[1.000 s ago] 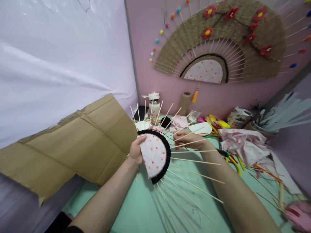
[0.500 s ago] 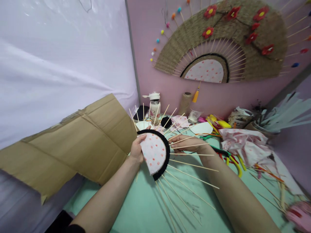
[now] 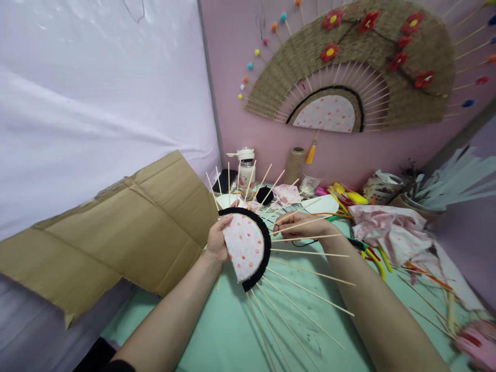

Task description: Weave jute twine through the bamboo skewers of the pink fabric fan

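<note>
My left hand point(image 3: 218, 238) grips the straight left edge of a half-round fan point(image 3: 245, 247), thumb on its white cloth face with pink-red spots. A black band point(image 3: 267, 248) borders the curve, and thin wooden sticks point(image 3: 310, 252) radiate out from it. To the right of the band, my right hand point(image 3: 297, 225) is closed among the sticks, fingertips pinched together. A thin black cord point(image 3: 304, 245) loops beneath that hand and seems to run into the pinch; the fingers partly hide it.
A cardboard sheet point(image 3: 155, 222) leans at the left. Behind stand a bottle point(image 3: 246, 175) and a cone of twine point(image 3: 296, 164). At right lie spotted cloth point(image 3: 389, 227) and yellow-handled pliers point(image 3: 375, 263). A large decorated fan point(image 3: 418, 93) hangs on the wall.
My right hand has moved slightly right, away from the black band, and more of the cord's loop shows. The held fan has shifted very little, with its right-hand sticks a bit lower.
</note>
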{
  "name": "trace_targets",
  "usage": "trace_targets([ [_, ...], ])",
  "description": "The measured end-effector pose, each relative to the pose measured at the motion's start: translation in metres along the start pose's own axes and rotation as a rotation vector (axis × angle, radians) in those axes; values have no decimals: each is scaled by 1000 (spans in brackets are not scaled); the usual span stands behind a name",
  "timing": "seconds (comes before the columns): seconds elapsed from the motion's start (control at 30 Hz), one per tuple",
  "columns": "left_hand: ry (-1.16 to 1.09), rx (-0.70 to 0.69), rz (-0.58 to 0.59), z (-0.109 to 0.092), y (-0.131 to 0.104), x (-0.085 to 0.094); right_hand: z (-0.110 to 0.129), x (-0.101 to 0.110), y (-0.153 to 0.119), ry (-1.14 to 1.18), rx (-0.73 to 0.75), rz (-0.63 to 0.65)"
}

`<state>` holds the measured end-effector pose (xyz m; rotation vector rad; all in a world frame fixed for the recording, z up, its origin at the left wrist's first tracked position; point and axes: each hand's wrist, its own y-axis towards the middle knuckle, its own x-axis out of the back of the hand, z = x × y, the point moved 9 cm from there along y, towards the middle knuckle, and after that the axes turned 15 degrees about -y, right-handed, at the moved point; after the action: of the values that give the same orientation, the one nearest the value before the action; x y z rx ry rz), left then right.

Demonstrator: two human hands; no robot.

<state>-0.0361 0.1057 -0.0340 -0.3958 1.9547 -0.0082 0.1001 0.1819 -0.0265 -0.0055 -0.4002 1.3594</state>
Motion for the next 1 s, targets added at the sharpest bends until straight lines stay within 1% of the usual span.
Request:
trace_targets([
  [0.2, -28, 4, -1, 0, 0, 0, 1, 13, -9, 73, 26, -50],
  [0.4, -13, -13, -76, -1, 0, 8, -8, 25, -15, 47, 2, -67],
  [0.5, -7, -10, -86, -1, 1, 10, -10, 32, -20, 74, 12, -101],
  [0.63, -17, -8, -36, -1, 2, 6, -11, 47, -32, 184, 44, -196],
  [0.77, -12, -16, -14, -1, 1, 3, -13, 67, -45, 286, 120, -309],
  [0.87, 2, -11, -62, 0, 1, 6, -14, 84, -54, 327, 142, -432],
  [1.0, 22, 5, -149, 2, 0, 13, -4, 95, -61, 297, 151, -544],
])
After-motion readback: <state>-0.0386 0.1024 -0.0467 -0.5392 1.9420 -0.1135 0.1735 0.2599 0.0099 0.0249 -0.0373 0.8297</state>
